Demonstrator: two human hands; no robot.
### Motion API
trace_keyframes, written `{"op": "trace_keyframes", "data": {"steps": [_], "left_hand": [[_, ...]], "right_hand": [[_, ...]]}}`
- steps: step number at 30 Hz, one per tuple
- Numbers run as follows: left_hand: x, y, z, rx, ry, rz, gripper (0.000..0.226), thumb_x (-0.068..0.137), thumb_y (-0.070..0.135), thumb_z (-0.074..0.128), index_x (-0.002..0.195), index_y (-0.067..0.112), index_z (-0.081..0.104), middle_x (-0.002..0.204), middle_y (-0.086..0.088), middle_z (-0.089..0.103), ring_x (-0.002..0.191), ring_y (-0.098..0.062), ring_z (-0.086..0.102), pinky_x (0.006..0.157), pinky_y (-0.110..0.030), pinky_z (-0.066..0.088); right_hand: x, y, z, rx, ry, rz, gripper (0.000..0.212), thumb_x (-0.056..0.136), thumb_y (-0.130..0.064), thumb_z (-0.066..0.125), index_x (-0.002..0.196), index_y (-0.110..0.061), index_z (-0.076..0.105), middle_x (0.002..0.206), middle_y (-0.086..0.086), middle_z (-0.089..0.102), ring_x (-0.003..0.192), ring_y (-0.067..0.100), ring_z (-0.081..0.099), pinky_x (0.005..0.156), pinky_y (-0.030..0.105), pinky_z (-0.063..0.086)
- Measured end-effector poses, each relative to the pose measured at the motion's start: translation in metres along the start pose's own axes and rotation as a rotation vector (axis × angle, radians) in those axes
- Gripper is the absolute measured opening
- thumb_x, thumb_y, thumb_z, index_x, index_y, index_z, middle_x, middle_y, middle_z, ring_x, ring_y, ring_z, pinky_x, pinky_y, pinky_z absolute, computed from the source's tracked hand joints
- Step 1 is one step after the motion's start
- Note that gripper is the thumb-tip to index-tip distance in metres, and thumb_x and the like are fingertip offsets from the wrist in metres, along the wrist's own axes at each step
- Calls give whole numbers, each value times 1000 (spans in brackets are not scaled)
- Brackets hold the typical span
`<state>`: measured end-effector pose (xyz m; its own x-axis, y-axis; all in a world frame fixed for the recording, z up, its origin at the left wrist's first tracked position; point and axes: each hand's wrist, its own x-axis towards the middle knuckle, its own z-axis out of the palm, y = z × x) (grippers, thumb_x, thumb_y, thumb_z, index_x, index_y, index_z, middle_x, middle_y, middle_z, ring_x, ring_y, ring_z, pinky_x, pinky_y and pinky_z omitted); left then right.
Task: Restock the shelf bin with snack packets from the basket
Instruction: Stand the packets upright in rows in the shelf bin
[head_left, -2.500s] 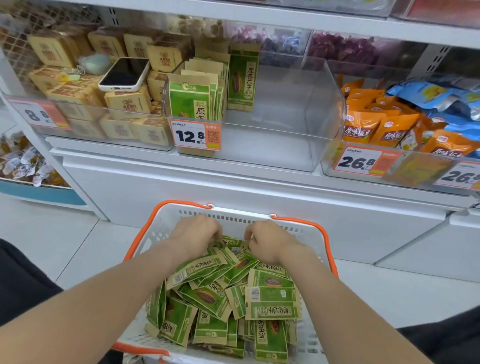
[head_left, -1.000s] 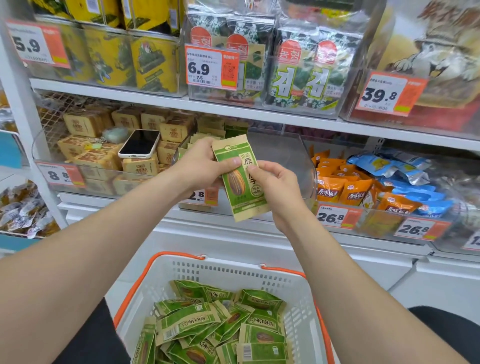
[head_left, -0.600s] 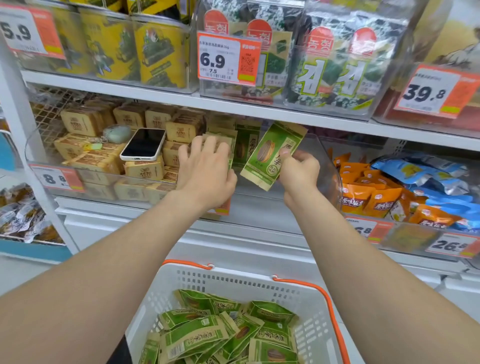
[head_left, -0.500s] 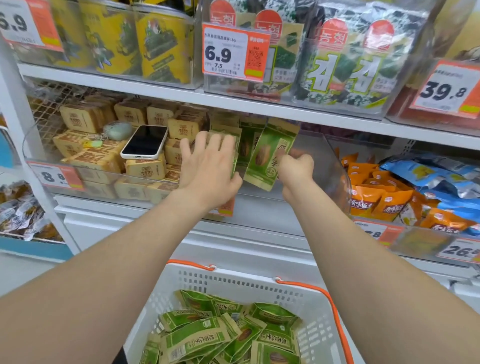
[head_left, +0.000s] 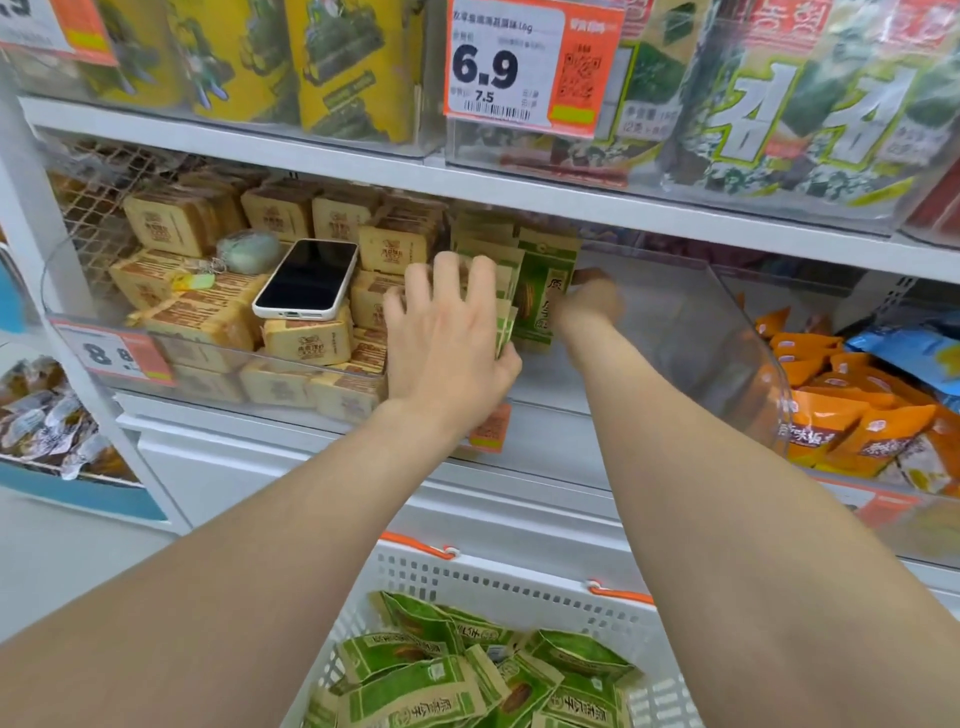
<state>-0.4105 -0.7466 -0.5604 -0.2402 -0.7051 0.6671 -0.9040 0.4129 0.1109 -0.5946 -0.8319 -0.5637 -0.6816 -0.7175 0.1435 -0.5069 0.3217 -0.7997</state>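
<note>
Inside the clear shelf bin (head_left: 737, 332) stands a row of green snack packets (head_left: 511, 312). My left hand (head_left: 447, 332) lies flat against the front of that row, fingers spread, thumb under the packets. My right hand (head_left: 589, 304), blurred, holds one green packet (head_left: 543, 299) upright at the row's right end. Below, the white basket (head_left: 519, 587) with orange handles holds several more green packets (head_left: 467, 675).
A phone (head_left: 306, 278) lies on tan boxed snacks (head_left: 208, 312) in the bin to the left. Orange and blue bags (head_left: 852, 405) fill the bin on the right. The shelf above carries seaweed packs (head_left: 779, 114) and a 6.9 price tag (head_left: 519, 62).
Both hands lifted a green packet from the basket up to the shelf. My left hand let go and pressed on the standing row; my right hand brought the packet upright into the bin.
</note>
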Motion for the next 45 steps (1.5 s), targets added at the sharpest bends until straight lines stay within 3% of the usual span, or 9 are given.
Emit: {"op": "trace_keyframes", "data": {"steps": [12, 16, 18, 22, 29, 33, 36, 42, 45], "left_hand": [[-2, 5, 1, 3, 43, -28, 70, 72, 45, 79, 129, 19, 48, 135, -12, 46, 116, -38, 47, 99, -57, 43], [-4, 7, -5, 3, 17, -55, 90, 70, 53, 85, 142, 20, 42, 140, -13, 46, 123, -40, 47, 110, -71, 33], [-6, 9, -10, -14, -5, -61, 96, 72, 56, 84, 148, 19, 39, 146, -14, 44, 130, -40, 45, 113, -73, 28], [-14, 17, -26, -19, -15, 1, 97, 75, 56, 81, 153, 17, 38, 155, -14, 40, 140, -38, 39, 118, -68, 24], [-50, 33, -49, 23, 164, 213, 24, 84, 17, 64, 106, 15, 54, 111, -12, 54, 101, -37, 49, 80, -46, 38], [-83, 41, -52, 14, -182, 212, 26, 85, 10, 60, 101, 19, 42, 94, -7, 63, 89, -35, 58, 66, -41, 32], [-115, 44, -41, 127, -526, 215, 22, 92, 19, 57, 109, 20, 44, 100, -8, 69, 92, -36, 69, 64, -37, 36], [-153, 16, -24, 208, -1241, 426, 41, 102, 34, 52, 142, 26, 52, 134, -4, 60, 113, -30, 63, 86, -40, 51], [-159, 10, -22, 164, -1396, 442, 46, 105, 36, 52, 150, 27, 49, 151, -5, 50, 126, -29, 59, 101, -41, 51]], "right_hand": [[-7, 4, -6, 12, -21, 58, 53, 95, -26, 76, 135, -8, 47, 132, 12, 62, 121, 31, 63, 79, 30, 48], [-20, 3, -17, -116, -156, 132, 95, 98, -32, 71, 161, 1, 9, 157, 15, 45, 142, 33, 48, 103, 37, 48], [-32, 4, -27, -186, -232, 109, 83, 99, -30, 66, 160, 1, 19, 155, 16, 47, 142, 34, 48, 102, 36, 47], [-72, 7, -52, -211, -184, -152, 24, 98, -24, 53, 111, -6, 61, 119, 19, 67, 111, 40, 64, 78, 33, 45], [-163, 34, -87, -292, 257, -865, 27, 95, -30, 38, 88, -13, 57, 82, 9, 61, 71, 38, 59, 56, 38, 33], [-196, 74, -87, -398, 115, -947, 24, 88, -30, 41, 80, -12, 55, 65, 8, 63, 51, 38, 59, 50, 31, 22], [-206, 108, -89, -614, -218, -772, 25, 95, -32, 44, 92, -12, 60, 84, 13, 71, 75, 40, 67, 58, 37, 34], [-241, 189, -78, -1028, -839, -558, 24, 100, -16, 51, 120, -11, 64, 121, 13, 66, 108, 36, 66, 80, 40, 52], [-278, 231, -58, -1175, -1034, -583, 39, 98, -5, 56, 136, -6, 54, 129, 13, 64, 110, 33, 67, 87, 45, 60]]}}
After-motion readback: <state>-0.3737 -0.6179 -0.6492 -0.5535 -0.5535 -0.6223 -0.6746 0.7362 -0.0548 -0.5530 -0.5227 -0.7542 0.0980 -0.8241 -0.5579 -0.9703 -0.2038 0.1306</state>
